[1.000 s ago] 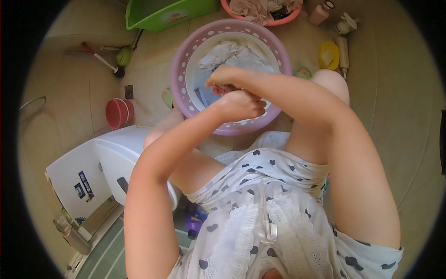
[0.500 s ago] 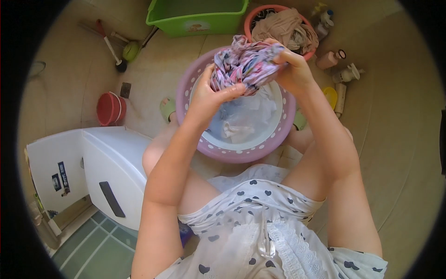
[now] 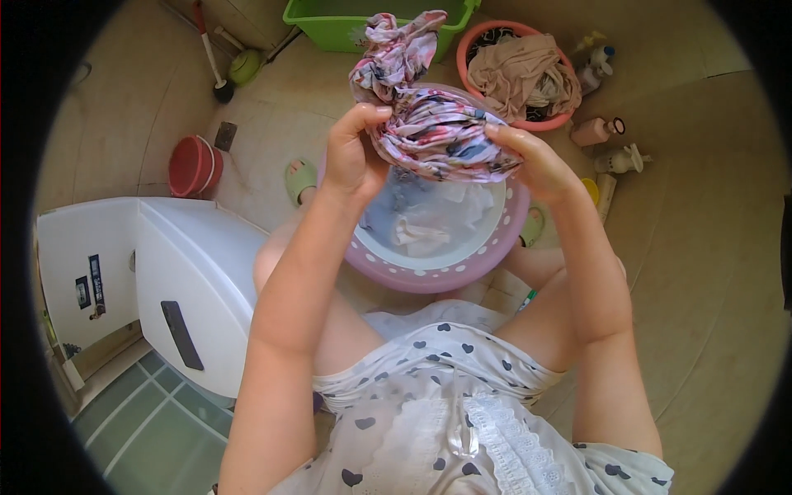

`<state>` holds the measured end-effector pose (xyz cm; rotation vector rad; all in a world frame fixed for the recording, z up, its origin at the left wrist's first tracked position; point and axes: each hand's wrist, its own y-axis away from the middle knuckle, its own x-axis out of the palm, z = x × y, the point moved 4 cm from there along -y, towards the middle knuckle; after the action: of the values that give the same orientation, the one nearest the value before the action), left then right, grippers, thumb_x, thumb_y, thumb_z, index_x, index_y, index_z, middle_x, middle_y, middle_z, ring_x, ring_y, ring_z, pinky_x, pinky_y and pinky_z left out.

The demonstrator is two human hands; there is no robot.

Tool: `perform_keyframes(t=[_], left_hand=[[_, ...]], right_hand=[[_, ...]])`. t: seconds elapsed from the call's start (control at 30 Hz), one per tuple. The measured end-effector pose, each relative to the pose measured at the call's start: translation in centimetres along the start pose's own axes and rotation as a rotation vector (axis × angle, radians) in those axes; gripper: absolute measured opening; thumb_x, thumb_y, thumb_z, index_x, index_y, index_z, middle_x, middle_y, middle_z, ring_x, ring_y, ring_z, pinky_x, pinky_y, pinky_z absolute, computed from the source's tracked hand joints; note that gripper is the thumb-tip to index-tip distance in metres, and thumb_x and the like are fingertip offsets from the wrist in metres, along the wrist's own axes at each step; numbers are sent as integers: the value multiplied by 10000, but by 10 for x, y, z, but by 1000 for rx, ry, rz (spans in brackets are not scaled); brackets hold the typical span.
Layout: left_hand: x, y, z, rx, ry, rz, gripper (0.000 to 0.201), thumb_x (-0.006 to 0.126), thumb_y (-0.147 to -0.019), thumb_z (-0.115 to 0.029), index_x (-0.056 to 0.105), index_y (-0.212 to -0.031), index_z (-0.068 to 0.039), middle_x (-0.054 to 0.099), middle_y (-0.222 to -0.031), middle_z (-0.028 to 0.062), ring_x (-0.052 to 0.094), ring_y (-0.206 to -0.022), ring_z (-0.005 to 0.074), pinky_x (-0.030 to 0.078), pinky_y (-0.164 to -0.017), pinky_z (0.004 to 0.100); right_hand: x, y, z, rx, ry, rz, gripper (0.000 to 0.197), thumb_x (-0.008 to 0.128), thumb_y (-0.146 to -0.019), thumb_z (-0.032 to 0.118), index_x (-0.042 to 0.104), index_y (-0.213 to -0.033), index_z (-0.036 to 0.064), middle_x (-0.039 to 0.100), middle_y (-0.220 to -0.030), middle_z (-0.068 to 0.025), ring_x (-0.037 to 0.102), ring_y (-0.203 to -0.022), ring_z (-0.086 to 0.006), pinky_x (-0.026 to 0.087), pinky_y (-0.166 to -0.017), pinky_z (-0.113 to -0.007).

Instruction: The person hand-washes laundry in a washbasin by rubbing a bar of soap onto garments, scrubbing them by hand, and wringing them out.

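A wet, bunched garment (image 3: pixel 445 136) with a pink, white and dark print is stretched between my two hands above a basin. My left hand (image 3: pixel 356 153) grips its left end, thumb on top. At the other end my right hand (image 3: pixel 532 161) pinches the cloth between thumb and fingers. A twisted part of the garment sticks up beyond my left hand. Below is a purple basin (image 3: pixel 404 279) with white dots on its rim. It holds cloudy water with a white cloth (image 3: pixel 422 235) and some bluish fabric in it. The garment hides the basin's far part.
Beyond the basin stand a green tub (image 3: pixel 330 33) and a pink basin (image 3: pixel 470 74) piled with clothes. Several bottles (image 3: pixel 594 130) line the right wall. At left are a red bucket (image 3: pixel 191 167), a brush (image 3: pixel 221 87) and a white cabinet (image 3: pixel 194 280).
The garment has gone from a crumpled ball to a longer, stretched bundle, with one part now rising at the far left. My hands have moved further apart.
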<state>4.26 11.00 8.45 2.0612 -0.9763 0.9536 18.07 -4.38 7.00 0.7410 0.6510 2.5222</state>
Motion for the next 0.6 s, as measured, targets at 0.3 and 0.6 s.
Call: perform_keyframes(t=[0.3,0.6], left_hand=[[-11,1,-8,-78,-65,-182,308,500,-838,-294,539,-1040,-65,558,-1027,74,517,-993,215,420,-867,394],[-8,2,0,-124,-175,-56,159,573,-806,-186,569,-919,-73,597,-855,38,582,-768,131,492,-696,263]], right_hand=[[-4,34,53,-489,-260,293,383,595,-760,157,491,-1100,17,567,-831,-6,523,-663,-96,421,-640,-180],[5,-12,28,-464,-62,171,347,548,-852,312,575,-1021,11,620,-939,-79,591,-835,-158,448,-777,-278]])
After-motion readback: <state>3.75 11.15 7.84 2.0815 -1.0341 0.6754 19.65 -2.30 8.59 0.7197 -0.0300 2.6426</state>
